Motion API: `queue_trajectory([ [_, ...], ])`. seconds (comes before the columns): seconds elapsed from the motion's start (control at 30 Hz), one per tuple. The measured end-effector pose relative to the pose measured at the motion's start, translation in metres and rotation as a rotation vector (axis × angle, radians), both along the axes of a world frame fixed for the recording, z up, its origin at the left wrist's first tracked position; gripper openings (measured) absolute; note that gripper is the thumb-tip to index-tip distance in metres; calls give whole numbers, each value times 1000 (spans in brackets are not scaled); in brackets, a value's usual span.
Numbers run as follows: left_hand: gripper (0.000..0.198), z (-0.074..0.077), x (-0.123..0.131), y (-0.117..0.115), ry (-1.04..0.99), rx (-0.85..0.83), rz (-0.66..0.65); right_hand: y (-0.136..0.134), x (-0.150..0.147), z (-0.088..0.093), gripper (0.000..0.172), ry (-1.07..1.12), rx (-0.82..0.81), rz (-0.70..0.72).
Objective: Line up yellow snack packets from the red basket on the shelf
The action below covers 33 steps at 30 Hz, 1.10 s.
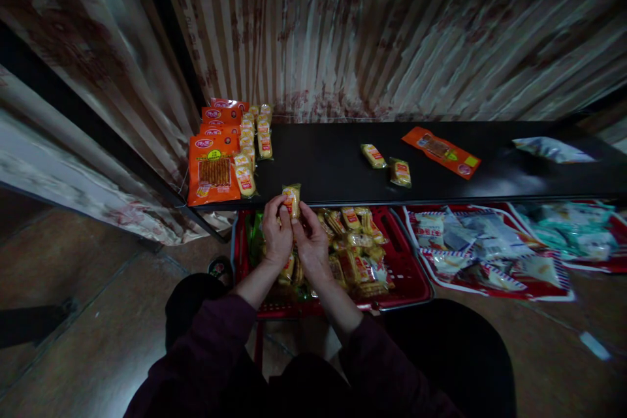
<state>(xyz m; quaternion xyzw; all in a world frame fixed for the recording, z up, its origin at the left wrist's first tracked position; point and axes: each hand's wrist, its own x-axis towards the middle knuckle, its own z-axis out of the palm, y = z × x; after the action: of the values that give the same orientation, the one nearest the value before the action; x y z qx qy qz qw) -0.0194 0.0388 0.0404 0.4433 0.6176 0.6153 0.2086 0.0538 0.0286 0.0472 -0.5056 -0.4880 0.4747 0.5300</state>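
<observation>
Between my two hands is a small clear-wrapped biscuit pack (292, 198), yellowish with a red and orange label, held upright at the shelf's front edge. The fingers of my left hand (277, 230) close on its left side. My right hand (312, 240) pinches its lower right side. Below the hands, a red basket (409, 274) holds many similar packs (360, 268). To the left on the black shelf (323, 163), more biscuit packs (245, 173) stand in rows beside orange snack bags (214, 170).
Two loose biscuit packs (375, 155), an orange packet (443, 152) and a white-blue packet (553, 149) lie on the shelf's right part. Red baskets of white bags (482, 235) and teal bags (573, 228) stand to the right. Curtains (343, 32) hang behind; a black post (171, 26) rises at left.
</observation>
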Motion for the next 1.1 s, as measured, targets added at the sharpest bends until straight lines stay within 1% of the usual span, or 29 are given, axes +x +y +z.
queue_trajectory([
  [0.1, 29, 1, 1, -1, -121, -49, -34, -1, 0, 4, 49, -45, 39, 20],
  [0.23, 29, 6, 1, -3, -241, -97, -40, -2, 1, 7, 43, -126, 99, 56],
  [0.43, 27, 11, 2, -5, -327, -74, -96, 1, 4, 7, 36, -233, 253, 50],
  [0.53, 27, 13, 2, -5, -368, -70, -114, 4, 4, 6, 34, -276, 305, 41],
  [0.7, 30, 10, 2, -1, -517, -87, -111, 7, 4, 5, 34, -368, 332, 50],
  [0.87, 32, 5, 2, 3, -678, -87, -135, 8, 2, 8, 34, -392, 356, 46],
  [1.0, 29, 9, 3, 3, -848, -91, -133, 8, 1, 7, 35, -398, 373, 43],
  [1.1, 26, 14, 2, 3, -988, -136, -105, 9, 1, 5, 35, -396, 381, 32],
])
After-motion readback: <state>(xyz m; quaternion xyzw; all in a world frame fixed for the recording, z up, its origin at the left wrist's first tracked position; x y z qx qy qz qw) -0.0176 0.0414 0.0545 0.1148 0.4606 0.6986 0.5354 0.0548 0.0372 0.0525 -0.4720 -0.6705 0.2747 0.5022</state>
